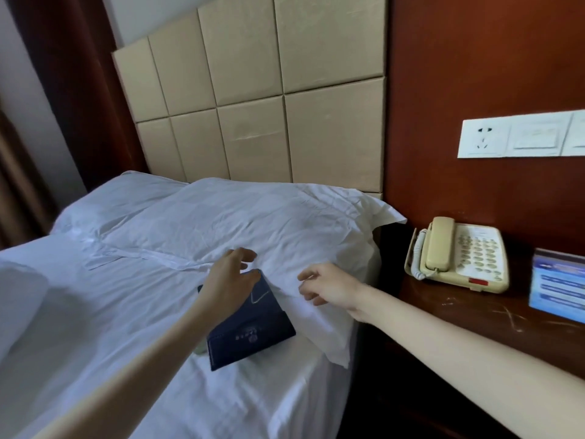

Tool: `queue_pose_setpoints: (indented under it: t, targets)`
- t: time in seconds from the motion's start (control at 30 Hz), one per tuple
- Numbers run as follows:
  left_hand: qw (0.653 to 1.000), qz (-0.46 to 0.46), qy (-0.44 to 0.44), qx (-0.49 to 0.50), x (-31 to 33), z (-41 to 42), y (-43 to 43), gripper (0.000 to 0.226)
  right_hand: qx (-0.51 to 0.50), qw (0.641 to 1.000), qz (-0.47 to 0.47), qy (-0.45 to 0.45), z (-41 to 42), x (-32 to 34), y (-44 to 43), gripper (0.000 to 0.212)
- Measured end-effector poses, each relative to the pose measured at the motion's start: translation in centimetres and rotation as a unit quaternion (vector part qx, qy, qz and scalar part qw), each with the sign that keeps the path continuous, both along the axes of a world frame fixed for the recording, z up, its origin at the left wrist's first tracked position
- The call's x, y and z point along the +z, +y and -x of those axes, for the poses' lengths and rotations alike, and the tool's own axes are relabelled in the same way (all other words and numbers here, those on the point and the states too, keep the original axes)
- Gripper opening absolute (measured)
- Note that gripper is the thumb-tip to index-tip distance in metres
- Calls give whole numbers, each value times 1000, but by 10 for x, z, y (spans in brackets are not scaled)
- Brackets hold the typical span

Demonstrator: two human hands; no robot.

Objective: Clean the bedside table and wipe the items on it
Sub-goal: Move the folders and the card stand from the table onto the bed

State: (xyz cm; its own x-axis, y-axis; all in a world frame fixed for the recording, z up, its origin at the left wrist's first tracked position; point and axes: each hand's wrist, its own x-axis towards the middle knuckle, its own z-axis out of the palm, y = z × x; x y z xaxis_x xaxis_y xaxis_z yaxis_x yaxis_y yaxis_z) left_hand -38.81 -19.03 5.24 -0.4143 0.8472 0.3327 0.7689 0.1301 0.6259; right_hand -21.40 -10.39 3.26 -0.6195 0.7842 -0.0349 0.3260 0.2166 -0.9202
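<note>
Dark wooden worktop judged not yet wiped; cream corded telephone and blue sign card sit on it. Navy folder lies on white bed. Left hand and right hand are apart and empty, fingers loose. No cloth seen.

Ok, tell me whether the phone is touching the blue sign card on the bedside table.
Apart. The head view shows a strip of bare dark wood of the bedside table between the phone and the blue sign card.

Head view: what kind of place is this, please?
Most likely a hotel room: a bed with white linen against a padded headboard, a corded phone on the bedside table, and a printed blue sign standing beside it.
</note>
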Motion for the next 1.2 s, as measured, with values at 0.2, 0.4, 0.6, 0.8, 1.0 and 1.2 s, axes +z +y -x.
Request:
queue_pose_setpoints:
  t: [0.2,0.4,0.6,0.8,1.0,1.2]
  targets:
    - [995,4,-55,-87,2,-62,39,28,-88,996,-21,13,-76,7,24,17]
    - [979,0,-103,-177,-7,-136,75,20,-174,985,-10,7,-166,3,40,11]
    - [960,26,-135,-243,-23,-216,109,19,-271,962,-13,-21,-264,-6,44,13]
    - [945,62,-109,-303,-43,-300,136,21,-393,918,-15,-45,-360,-12,39,18]
    - [924,95,-64,-364,-63,-376,147,27,-474,877,-14,-80,-437,-25,24,30]
    - [911,122,-62,-390,-74,-429,147,32,-501,858,-3,-111,-483,-35,9,34]
